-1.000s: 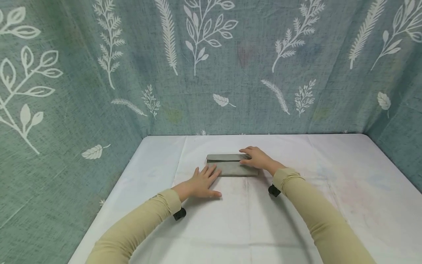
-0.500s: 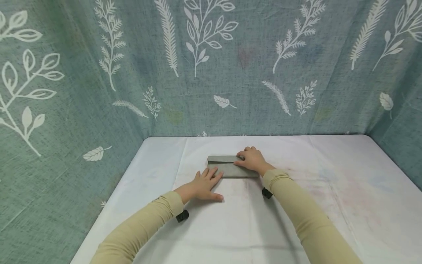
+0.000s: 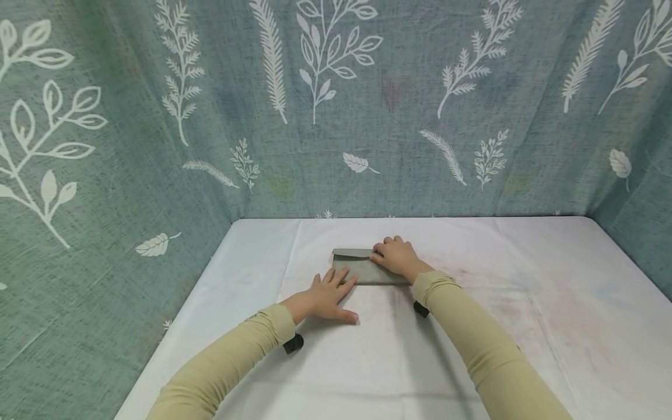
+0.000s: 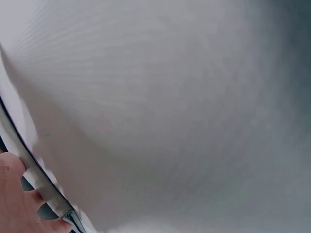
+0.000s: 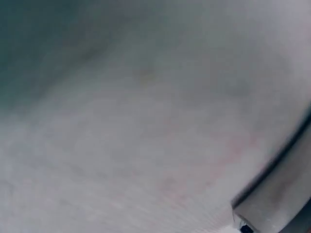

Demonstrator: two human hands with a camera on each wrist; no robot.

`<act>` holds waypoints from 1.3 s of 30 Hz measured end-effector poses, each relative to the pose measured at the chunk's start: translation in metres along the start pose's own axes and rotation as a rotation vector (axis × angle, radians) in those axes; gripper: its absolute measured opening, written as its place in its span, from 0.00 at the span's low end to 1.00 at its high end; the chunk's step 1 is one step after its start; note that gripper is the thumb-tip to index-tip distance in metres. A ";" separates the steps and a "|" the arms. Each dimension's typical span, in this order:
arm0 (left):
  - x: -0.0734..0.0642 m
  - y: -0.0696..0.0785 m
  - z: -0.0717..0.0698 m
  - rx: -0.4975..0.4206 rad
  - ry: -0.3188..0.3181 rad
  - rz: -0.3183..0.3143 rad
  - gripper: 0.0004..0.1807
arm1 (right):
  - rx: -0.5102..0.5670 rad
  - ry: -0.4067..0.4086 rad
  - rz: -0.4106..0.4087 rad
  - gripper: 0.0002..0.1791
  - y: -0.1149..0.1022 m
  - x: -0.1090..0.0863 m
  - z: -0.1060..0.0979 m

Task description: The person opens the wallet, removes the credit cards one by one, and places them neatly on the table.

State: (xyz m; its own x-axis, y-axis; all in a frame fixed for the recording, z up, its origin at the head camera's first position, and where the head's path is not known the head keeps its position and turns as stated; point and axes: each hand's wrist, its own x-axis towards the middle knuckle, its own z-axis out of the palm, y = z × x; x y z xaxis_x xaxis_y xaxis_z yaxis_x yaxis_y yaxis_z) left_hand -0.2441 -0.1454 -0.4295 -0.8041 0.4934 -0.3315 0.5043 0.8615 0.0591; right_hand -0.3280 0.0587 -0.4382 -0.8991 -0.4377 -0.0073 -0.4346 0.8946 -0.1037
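Hiding parts of grey pouch [image 3: 369,270], left grip [image 3: 326,299], right grip [image 3: 396,257]

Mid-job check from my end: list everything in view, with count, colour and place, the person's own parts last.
Folded flat item: one, grey-green, on the table under both hands
Table: one, white, beneath the item
Leaf-print curtain: pieces unclear, teal with white print, behind and beside the table
Wrist devices: two, black, one below each cuff
Sleeves: two, tan, on both arms
Left hand: one, bare, fingers spread at the item's near left corner
Right hand: one, bare, gripping the item's far edge
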 end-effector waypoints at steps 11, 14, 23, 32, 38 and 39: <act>0.000 -0.004 0.004 -0.026 -0.027 -0.022 0.52 | -0.142 -0.050 -0.019 0.19 -0.012 0.007 0.003; -0.001 -0.003 0.005 -0.028 -0.027 -0.021 0.52 | -0.141 -0.070 -0.020 0.19 -0.013 0.006 0.000; 0.001 -0.001 0.003 -0.016 -0.015 -0.017 0.52 | -0.151 -0.056 -0.016 0.17 -0.014 0.007 -0.001; 0.005 -0.002 0.001 -0.012 -0.017 -0.019 0.52 | -0.139 -0.054 0.029 0.17 -0.013 0.015 0.001; 0.005 -0.001 0.000 0.013 -0.012 -0.018 0.54 | -0.105 -0.091 0.088 0.17 -0.016 0.020 -0.002; 0.005 0.000 0.000 0.014 -0.011 -0.017 0.54 | -0.099 -0.097 0.100 0.17 -0.017 0.020 -0.002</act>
State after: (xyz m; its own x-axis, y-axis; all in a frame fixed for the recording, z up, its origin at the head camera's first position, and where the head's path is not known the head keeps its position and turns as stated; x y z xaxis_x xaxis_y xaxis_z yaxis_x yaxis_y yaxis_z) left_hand -0.2481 -0.1434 -0.4312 -0.8091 0.4774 -0.3426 0.4951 0.8679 0.0401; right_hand -0.3390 0.0353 -0.4342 -0.9308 -0.3488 -0.1094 -0.3510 0.9364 0.0012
